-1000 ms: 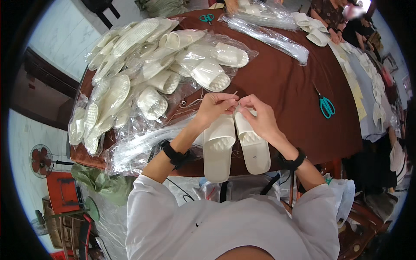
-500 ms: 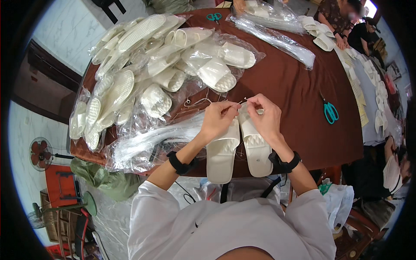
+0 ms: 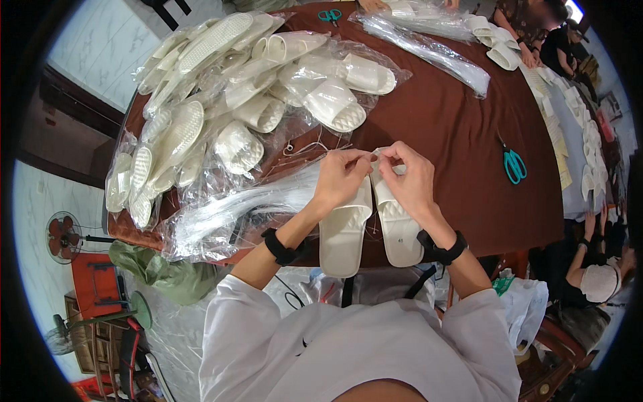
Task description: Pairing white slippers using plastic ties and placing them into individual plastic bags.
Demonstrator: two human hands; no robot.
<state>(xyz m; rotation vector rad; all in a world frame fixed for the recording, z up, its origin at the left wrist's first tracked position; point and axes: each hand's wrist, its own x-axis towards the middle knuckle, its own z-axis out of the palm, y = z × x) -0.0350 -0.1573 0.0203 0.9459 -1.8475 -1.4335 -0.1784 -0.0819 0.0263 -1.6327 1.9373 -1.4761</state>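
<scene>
A pair of white slippers, the left slipper [image 3: 343, 231] and the right slipper [image 3: 399, 231], lies side by side at the table's near edge, toes away from me. Over the far end of the left one, my left hand [image 3: 343, 178] pinches with thumb and forefinger. My right hand [image 3: 410, 175] pinches just beside it, above the other slipper, the fingertips of both hands almost meeting. Between them a thin white strand is partly hidden by the fingers. A bundle of clear strands [image 3: 251, 208] in a plastic bag lies by my left forearm.
Plastic-wrapped slippers [image 3: 184, 130] are heaped on the left of the brown-covered table [image 3: 462, 174]. Teal-handled scissors [image 3: 514, 166] lie at right, another pair of scissors [image 3: 329, 15] at the far edge. A second strand bundle [image 3: 429, 50] lies far off. Other people sit at the upper right.
My fingertips have come closer together, and the white ends that showed between them are now mostly covered. At the right edge, another person's arms and light-coloured hat have come into view.
</scene>
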